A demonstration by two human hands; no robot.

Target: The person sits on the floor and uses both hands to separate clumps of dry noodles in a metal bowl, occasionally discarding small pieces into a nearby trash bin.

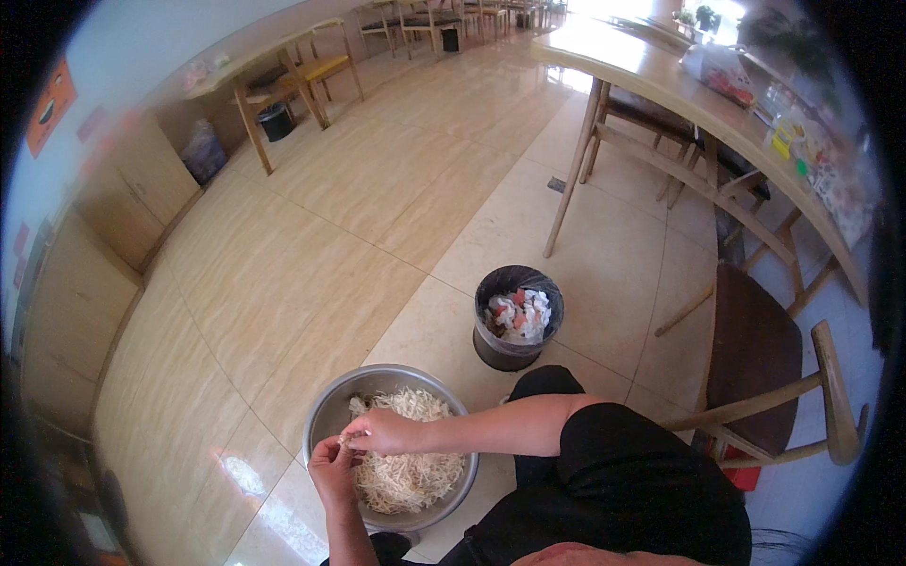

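Observation:
A wide metal basin (318,412) sits low in front of me. It is heaped with thin, pale strands (408,481), perhaps enoki mushrooms or shredded food; the exact kind is not clear. Over the basin's left part, my left hand (332,469) and my right hand (389,432) meet at the fingertips. Both are closed in a pinch around a small pale brownish piece (347,440), mostly covered by the fingers. My right forearm reaches across the basin's right rim.
Just beyond the basin stands a black lined bin (500,351) holding crumpled tissues. To the right are a chair (755,358) and a long wooden table (623,55) with bags on it. Cabinets (132,203) line the left wall; further tables and chairs stand at the back.

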